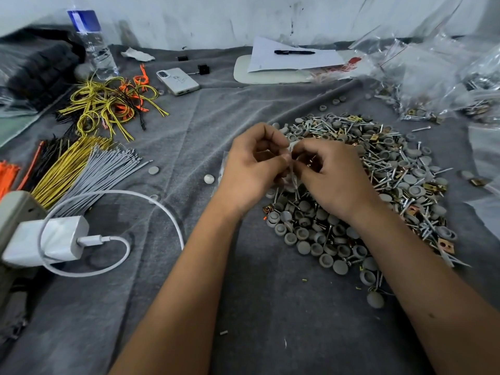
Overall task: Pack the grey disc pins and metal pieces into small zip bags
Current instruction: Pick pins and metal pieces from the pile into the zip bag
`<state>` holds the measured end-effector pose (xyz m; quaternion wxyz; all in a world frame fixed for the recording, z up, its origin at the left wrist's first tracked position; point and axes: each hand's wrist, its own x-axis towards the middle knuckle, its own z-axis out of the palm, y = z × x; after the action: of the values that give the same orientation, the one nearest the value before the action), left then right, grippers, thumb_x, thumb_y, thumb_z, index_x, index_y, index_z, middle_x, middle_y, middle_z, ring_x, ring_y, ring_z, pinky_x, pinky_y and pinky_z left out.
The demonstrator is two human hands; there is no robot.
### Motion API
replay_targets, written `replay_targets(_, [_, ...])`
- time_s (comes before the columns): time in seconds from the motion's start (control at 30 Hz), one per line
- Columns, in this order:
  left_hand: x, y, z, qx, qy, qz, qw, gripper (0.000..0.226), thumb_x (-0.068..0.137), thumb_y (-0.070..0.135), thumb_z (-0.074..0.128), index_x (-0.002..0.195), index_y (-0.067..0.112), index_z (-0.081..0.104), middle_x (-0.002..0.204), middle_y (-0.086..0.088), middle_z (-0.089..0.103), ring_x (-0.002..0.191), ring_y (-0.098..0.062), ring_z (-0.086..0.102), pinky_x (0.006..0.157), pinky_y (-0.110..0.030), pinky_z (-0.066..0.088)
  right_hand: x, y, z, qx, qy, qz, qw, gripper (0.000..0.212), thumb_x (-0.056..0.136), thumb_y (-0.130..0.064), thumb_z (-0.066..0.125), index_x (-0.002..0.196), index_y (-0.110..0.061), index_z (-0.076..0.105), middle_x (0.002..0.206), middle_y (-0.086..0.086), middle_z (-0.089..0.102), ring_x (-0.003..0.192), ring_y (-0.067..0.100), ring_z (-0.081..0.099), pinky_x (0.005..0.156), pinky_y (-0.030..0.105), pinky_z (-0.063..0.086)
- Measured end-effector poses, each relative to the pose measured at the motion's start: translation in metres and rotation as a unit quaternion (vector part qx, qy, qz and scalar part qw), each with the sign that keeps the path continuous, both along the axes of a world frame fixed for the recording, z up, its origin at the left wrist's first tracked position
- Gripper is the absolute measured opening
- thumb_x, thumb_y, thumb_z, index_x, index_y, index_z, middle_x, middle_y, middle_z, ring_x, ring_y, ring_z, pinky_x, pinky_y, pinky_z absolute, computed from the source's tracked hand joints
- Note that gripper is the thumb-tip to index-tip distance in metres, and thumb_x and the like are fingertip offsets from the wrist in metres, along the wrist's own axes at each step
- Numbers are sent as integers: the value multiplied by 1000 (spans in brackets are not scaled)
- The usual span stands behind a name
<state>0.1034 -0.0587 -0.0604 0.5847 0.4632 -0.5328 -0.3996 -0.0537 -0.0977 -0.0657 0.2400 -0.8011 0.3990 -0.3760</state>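
Both hands crowd together, fingers curled over the small zip bag (290, 158), hardly any of it showing; its contents can't be made out. Power strip (16, 212) cut off at left.

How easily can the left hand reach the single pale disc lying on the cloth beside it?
Probably yes, but not yet. The pale disc lies on open grey cloth just left of the left hand, nothing between. But that hand and the right hand both pinch a small zip bag, so its grip must release first.

Single head view looks forward and down, close over the cloth-covered table (265, 307)
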Motion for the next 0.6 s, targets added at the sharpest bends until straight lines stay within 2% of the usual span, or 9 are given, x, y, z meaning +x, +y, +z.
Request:
replay_targets(0.13, [-1, 2, 4, -30, 6, -34, 999, 24, 90, -21, 58, 98, 0, 55, 78, -14, 58, 59, -17, 57, 54, -28, 51, 0, 2, -1, -12, 8, -18, 1000, 3, 88, -16, 77, 89, -19, 78, 75, -11, 70, 71, 4, 65, 64, 18, 46])
replay_targets(0.23, [1, 2, 4, -43, 21, -32, 998, 20, 87, -15, 61, 98, 1, 56, 79, -14, 59, 60, -19, 59, 54, -30, 52, 1, 3, -2, -21, 5, -26, 999, 4, 85, -19, 82, 87, -17, 79, 76, -9, 72, 70, 5, 66, 64, 21, 50])
replay_targets(0.33, [4, 2, 3, -49, 42, -22, 998, 16, 82, -7, 62, 94, 3, 57, 76, -7, 60, 58, -19, 59, 55, -30, 50, 1, 3, -1, -24, -3, -33, 999, 9, 83, -26, 85, 85, -19, 80, 75, -10, 71, 70, 1, 64, 63, 14, 47])
replay_targets(0.47, [8, 0, 3, -42, 46, 12, 998, 17, 80, -5, 60, 91, 8, 63, 75, -5, 59, 60, -18, 55, 55, -28, 48, 2, 4, 1, -24, -44, -25, 998, 11, 87, -25, 82, 84, -15, 78, 75, -8, 72, 70, 7, 67, 66, 25, 54])
replay_targets(0.53, [10, -1, 4, -31, 47, 30, 998, 20, 80, -3, 57, 91, 9, 68, 76, -14, 59, 60, -24, 53, 55, -28, 46, 4, 5, 2, -6, -82, -17, 997, 12, 90, -24, 79, 84, -14, 76, 75, -7, 72, 70, 11, 69, 68, 33, 57])
replay_targets(0.6, [11, -2, 4, -21, 49, 43, 998, 23, 81, -1, 56, 88, 12, 73, 79, -27, 59, 68, -29, 50, 59, -31, 42, 4, 5, 3, 14, -111, -7, 994, 11, 93, -23, 75, 87, -15, 74, 77, -5, 72, 73, 16, 70, 70, 42, 60])
